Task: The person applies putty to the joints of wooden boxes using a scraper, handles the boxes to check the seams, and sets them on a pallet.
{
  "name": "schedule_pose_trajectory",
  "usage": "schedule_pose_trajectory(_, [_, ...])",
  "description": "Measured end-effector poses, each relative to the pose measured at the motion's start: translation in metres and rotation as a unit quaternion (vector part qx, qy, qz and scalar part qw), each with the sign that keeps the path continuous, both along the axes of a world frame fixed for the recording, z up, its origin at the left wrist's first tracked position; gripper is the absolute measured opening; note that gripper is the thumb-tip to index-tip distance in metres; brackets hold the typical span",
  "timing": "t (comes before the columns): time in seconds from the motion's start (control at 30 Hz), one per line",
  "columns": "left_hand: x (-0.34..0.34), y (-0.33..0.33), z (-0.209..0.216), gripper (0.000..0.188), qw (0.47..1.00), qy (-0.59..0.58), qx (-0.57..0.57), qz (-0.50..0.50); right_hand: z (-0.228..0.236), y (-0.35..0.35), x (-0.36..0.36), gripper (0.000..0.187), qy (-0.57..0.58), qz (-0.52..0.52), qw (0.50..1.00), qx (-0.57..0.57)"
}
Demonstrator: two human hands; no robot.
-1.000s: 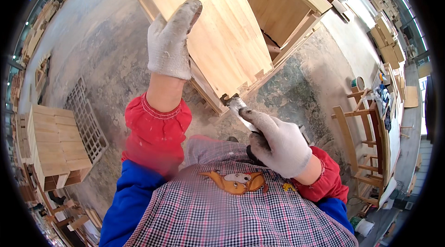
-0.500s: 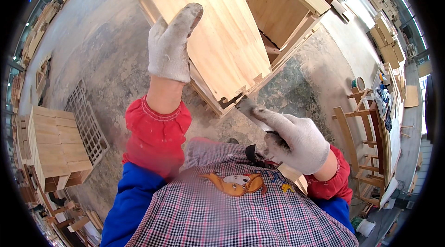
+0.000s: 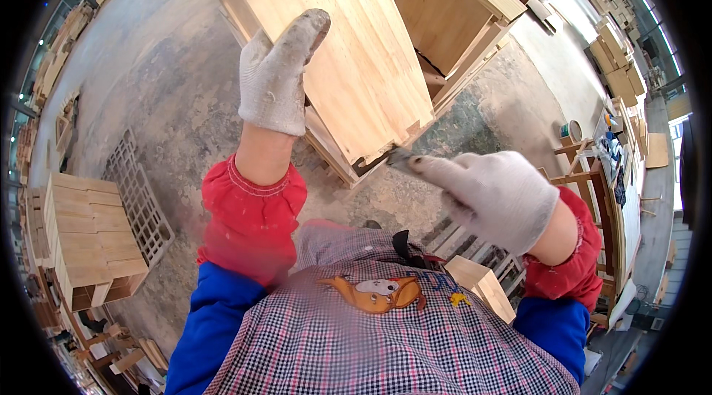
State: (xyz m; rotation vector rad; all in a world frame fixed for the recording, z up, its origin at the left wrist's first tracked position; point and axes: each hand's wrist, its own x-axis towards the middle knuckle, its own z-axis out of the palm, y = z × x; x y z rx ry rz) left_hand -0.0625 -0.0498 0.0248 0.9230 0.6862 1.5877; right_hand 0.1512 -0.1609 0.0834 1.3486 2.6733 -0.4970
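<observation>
A pale wooden drawer (image 3: 363,61) stands tilted before me with one broad side facing up. My left hand (image 3: 274,76), in a whitish glove, grips its left edge, thumb lying over the face and the other fingers mostly hidden. At the near corner, dark filler (image 3: 363,165) covers part of the dovetail joint. My gloved right hand (image 3: 500,198) holds a putty knife (image 3: 404,160), index finger stretched along it, its blade tip touching the filled corner. The knife's handle is hidden in the glove.
An open wooden cabinet (image 3: 445,9) stands behind the drawer. On the left are stacked wooden boxes (image 3: 96,224) and a grey plastic grate (image 3: 137,195). A wooden block (image 3: 482,287) is below my right hand. A cluttered workbench (image 3: 619,195) and a tin (image 3: 571,130) are at right.
My right hand has swung right and slightly up, and the putty knife now lies flatter at the corner. My left hand and the drawer have barely shifted.
</observation>
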Motion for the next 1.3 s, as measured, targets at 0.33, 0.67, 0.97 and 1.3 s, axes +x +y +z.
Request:
schedule_pose_trajectory(0.33, [0.002,0.002,-0.002,0.029,1.0,0.01,-0.006,0.02,-0.043,-0.028,0.009,0.048,0.237,-0.093,0.967,0.01])
schedule_pose_trajectory(0.67, [0.004,0.004,-0.002,0.032,1.0,0.021,0.003,0.023,-0.068,-0.032,-0.008,0.052,0.285,-0.14,0.948,0.013])
schedule_pose_trajectory(0.97, [0.006,0.002,0.003,0.033,0.999,0.031,-0.004,0.019,-0.066,-0.03,-0.002,0.054,0.315,-0.138,0.938,0.03])
schedule_pose_trajectory(1.3, [0.005,0.002,0.001,0.034,0.999,0.037,-0.009,0.014,-0.08,-0.025,0.006,0.05,0.36,-0.159,0.919,0.01])
